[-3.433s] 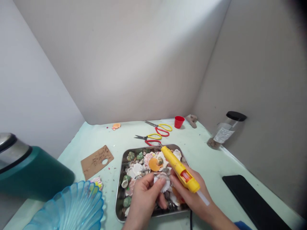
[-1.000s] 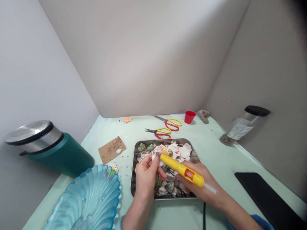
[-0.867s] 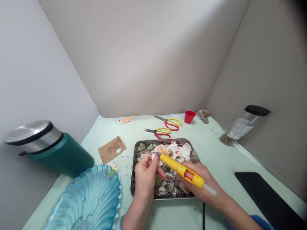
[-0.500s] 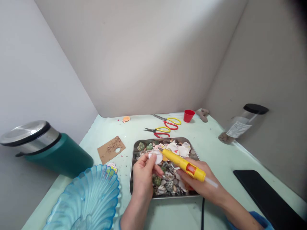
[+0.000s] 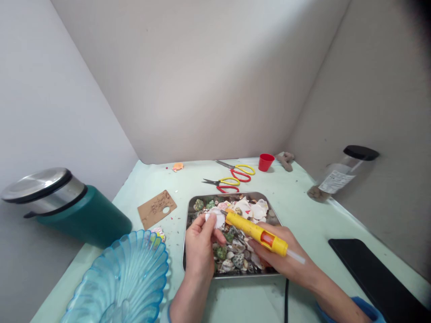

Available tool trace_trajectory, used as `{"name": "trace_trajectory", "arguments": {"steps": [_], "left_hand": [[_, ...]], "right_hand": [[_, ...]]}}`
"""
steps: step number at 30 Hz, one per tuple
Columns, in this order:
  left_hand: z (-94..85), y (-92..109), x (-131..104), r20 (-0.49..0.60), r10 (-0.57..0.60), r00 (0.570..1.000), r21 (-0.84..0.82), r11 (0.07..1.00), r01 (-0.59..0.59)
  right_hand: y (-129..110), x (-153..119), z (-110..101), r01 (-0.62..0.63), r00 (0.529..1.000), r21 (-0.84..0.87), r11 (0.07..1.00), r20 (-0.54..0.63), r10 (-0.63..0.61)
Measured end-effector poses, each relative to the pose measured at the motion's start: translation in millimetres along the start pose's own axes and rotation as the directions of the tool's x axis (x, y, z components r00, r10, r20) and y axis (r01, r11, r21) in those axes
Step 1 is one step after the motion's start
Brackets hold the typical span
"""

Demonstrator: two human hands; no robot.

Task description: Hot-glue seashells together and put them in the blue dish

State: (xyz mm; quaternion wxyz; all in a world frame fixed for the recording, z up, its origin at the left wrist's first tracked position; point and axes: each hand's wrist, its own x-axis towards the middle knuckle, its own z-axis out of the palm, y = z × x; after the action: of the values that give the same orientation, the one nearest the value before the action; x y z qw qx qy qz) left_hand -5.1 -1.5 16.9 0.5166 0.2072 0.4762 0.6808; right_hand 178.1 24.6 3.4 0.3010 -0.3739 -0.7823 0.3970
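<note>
My left hand (image 5: pixel 199 249) pinches a small white shell (image 5: pixel 217 217) above the steel tray (image 5: pixel 186 246), which holds several mixed shells. A yellow glue gun (image 5: pixel 256 232) lies in my right hand (image 5: pixel 281 256), its nozzle tip touching the white shell. A clear glue stick pokes out of the gun's back end, and its black cord runs off the bottom edge.
A blue scalloped plastic bowl (image 5: pixel 117 282) stands at the front left, a green lidded bin (image 5: pixel 63 208) behind it. Farther back lie a cardboard scrap (image 5: pixel 156 207), two scissors (image 5: pixel 226 183), a red cup (image 5: pixel 266 162) and a black-capped jar (image 5: pixel 340 176). A black phone (image 5: pixel 373 278) rests at the right.
The shell and the gun's nozzle rose slightly and stayed together over the tray. Earlier my left hand was lower, among the shells, and the gun pointed away from it.
</note>
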Motion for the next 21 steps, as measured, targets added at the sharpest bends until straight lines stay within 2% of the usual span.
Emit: {"name": "trace_trajectory", "arguments": {"steps": [13,21], "left_hand": [[-0.8,-1.8,-1.0,0.019,0.008,1.0,0.05,0.999,-0.008],[0.9,-2.8,-2.4,0.118,-0.052,0.992,0.111,0.993,0.039]], "right_hand": [[-1.2,1.3,0.7,0.025,1.0,-0.004,1.0,-0.004,-0.025],[-4.1,1.7,0.5,0.043,0.999,-0.024,0.999,-0.018,-0.043]]}}
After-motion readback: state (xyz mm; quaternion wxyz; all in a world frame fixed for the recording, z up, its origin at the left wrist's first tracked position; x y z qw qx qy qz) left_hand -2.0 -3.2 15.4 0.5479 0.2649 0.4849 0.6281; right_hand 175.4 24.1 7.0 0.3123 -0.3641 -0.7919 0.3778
